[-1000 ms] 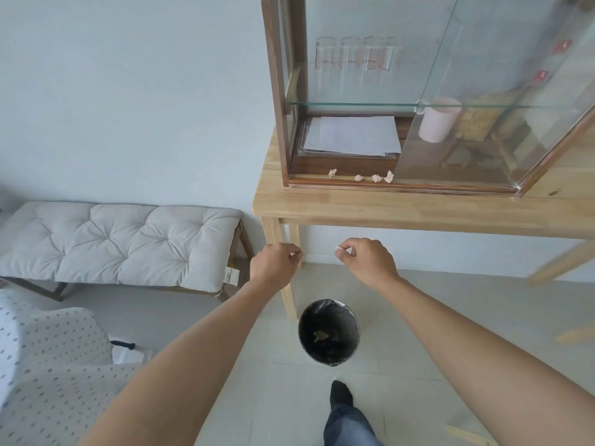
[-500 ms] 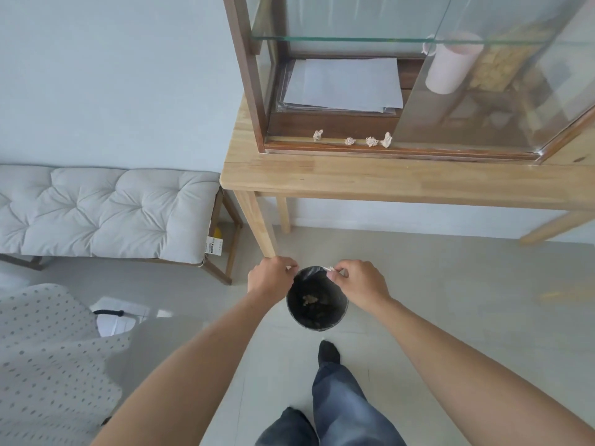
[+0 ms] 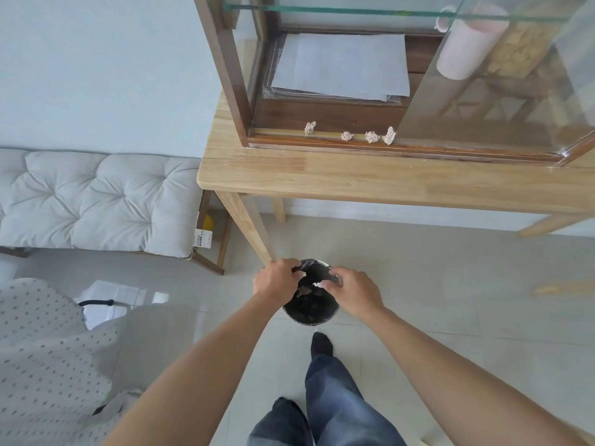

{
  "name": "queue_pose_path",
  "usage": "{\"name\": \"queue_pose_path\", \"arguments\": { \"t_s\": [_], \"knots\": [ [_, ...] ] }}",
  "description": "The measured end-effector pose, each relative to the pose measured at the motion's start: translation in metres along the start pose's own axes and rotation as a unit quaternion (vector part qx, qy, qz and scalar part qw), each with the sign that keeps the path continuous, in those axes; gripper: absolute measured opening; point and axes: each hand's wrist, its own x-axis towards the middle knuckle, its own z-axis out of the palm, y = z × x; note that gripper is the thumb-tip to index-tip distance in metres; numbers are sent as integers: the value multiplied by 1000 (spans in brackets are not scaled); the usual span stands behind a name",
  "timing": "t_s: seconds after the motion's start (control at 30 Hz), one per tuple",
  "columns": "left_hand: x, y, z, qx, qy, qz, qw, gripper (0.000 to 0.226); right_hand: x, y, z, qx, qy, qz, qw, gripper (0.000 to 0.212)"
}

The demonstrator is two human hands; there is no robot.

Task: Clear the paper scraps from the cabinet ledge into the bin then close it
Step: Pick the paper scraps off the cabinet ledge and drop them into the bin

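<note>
Against the pale wall, a light wooden table point(image 3: 370, 180) carries a dark-framed glass cabinet point(image 3: 225, 69), its sliding glass door pushed aside on the left half. Left of the table sits a grey tufted bench point(image 3: 96, 201). Inside the cabinet lies a stack of white paper point(image 3: 341, 64), with a pink mug point(image 3: 463, 49) behind the glass to its right. On the cabinet ledge at the front, four crumpled paper scraps point(image 3: 347, 135) rest in a loose row. Below the table's front edge, on the tiled floor, stands a small black-lined bin point(image 3: 310, 309). Over the bin's mouth, the left hand point(image 3: 277, 280) is curled with its fingers at the liner's rim; whether it holds anything cannot be told. The right hand point(image 3: 351, 289) pinches a small white scrap point(image 3: 317, 284) at its fingertips.
</note>
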Motion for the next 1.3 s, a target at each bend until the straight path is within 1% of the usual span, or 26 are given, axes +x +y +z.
{"name": "queue_pose_path", "arguments": {
  "t_s": [0.1,0.2,0.5,0.8,0.93,1.17,1.3],
  "knots": [
    [1,-3,-3,-1,4,-6,1000,25,1,5,-3,1,5,5,1000,49],
    [-1,-3,-10,-13,13,-10,1000,29,0,6,-8,8,13,8,1000,48],
    [-28,3,-43,-29,50,12,998,36,-15,-7,-31,8,63,-30,998,53],
    [-59,11,-97,-15,93,61,994,41,-36,-41,-69,22,128,-63,989,50],
    [-65,16,-127,-10,118,80,990,42,-41,-60,-90,37,154,-73,985,52],
    [-66,30,-172,-37,162,104,981,40,-40,-92,-126,51,206,-91,973,50],
    [-58,40,-191,-29,176,114,977,41,-34,-106,-148,56,233,-108,965,48]
  ]
}}
